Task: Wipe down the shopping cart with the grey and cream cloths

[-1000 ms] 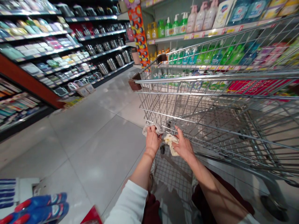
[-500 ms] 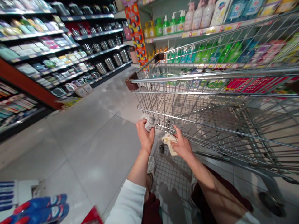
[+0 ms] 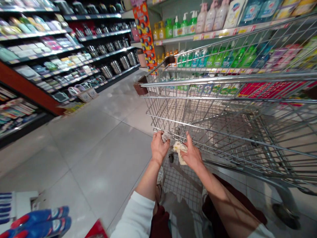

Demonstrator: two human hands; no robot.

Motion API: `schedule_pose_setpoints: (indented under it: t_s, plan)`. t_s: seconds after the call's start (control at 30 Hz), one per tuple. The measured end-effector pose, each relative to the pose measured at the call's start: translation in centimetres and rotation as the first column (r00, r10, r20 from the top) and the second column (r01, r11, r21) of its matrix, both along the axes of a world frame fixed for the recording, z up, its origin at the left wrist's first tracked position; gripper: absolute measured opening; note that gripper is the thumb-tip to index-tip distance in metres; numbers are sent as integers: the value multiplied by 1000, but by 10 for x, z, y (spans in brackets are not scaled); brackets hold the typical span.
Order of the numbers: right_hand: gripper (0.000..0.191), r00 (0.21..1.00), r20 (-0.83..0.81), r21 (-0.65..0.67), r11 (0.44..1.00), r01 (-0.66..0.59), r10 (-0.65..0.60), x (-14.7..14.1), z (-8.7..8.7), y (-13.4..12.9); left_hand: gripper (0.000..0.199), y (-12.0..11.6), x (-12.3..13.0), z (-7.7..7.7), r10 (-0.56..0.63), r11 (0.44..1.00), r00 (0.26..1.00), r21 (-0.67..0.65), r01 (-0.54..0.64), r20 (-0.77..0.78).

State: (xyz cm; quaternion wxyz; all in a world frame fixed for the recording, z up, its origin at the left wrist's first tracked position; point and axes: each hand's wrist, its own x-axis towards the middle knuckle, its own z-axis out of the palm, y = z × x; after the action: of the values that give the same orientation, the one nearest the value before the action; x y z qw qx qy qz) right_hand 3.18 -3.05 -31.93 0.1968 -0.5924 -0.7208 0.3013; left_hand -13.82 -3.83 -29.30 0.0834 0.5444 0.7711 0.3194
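Note:
A wire shopping cart (image 3: 205, 114) stands in front of me, to the right. My left hand (image 3: 159, 147) is closed around a crumpled grey cloth (image 3: 167, 135) at the lower front corner of the basket; the cloth is against or very near the wires, I cannot tell which. Close beside it, my right hand (image 3: 192, 153) grips a cream-coloured cloth (image 3: 182, 155) with a yellow mark, which hangs below the fingers. The right index finger points up along the basket's lower wires. The palm sides of both hands are hidden.
Shelves of pump bottles (image 3: 184, 24) line the aisle behind the cart. Metal pots (image 3: 116, 67) and boxed goods fill the shelving at the left. Blue bottles (image 3: 42, 219) and a red object (image 3: 97, 229) lie at the lower left. A caster (image 3: 171, 157) is under the basket.
My left hand has moved right and slightly down with the grey cloth, closer to the right hand. The right hand with the cream cloth has barely moved.

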Motion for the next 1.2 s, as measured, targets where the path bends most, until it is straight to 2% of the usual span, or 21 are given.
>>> schedule_pose_setpoints:
  t_s: [0.03, 0.1, 0.13, 0.2, 0.33, 0.47, 0.63, 0.8, 0.93, 1.07, 1.13, 1.2]
  plan:
    - [93, 1000, 3, -4, 1000, -2, 2, 0, 0, 0, 26, -1, 2, 3, 14, 992, 1000, 122, -14, 5]
    - [93, 1000, 15, -23, 1000, -4, 4, -1, 1, -1, 27, -3, 10, 9, 0, 942, 1000, 337, 3, -9]
    - [92, 1000, 24, -31, 1000, -4, 5, -1, 2, -1, 29, -4, 15, 11, -27, 914, 999, 404, 40, -37]
    - [91, 999, 42, -34, 999, -9, 11, -1, 2, -1, 34, -4, 26, 14, -95, 882, 990, 452, 134, -108]
    - [81, 996, 87, -18, 1000, -19, 20, 0, -1, -2, 45, 0, 42, 16, -233, 906, 956, 317, 280, -179]
    - [84, 996, 88, 32, 999, -38, 35, 2, -3, -5, 45, 0, 42, 14, -263, 943, 951, 165, 289, -163]
    - [90, 996, 85, 51, 998, -31, 27, -2, -3, -12, 45, -8, 32, 5, -327, 934, 925, 82, 348, -192]
    - [94, 992, 122, -2, 1000, 4, -4, -8, 1, -20, 45, -13, 34, 4, -292, 956, 930, -31, 293, -224]
    - [90, 986, 165, -7, 1000, 8, -7, -5, 7, -26, 43, -13, 39, 8, -262, 965, 942, -63, 254, -211]
    - [75, 989, 147, 53, 998, -16, 8, 2, 11, -30, 41, -13, 41, 8, -226, 973, 955, -91, 212, -191]
    - [55, 979, 196, 47, 997, -69, 58, 8, 10, -31, 39, -14, 39, 4, -226, 966, 958, -170, 196, -175]
    - [40, 960, 251, 0, 992, -130, 125, 13, 7, -31, 39, -15, 34, 1, -261, 929, 957, -302, 213, -129]
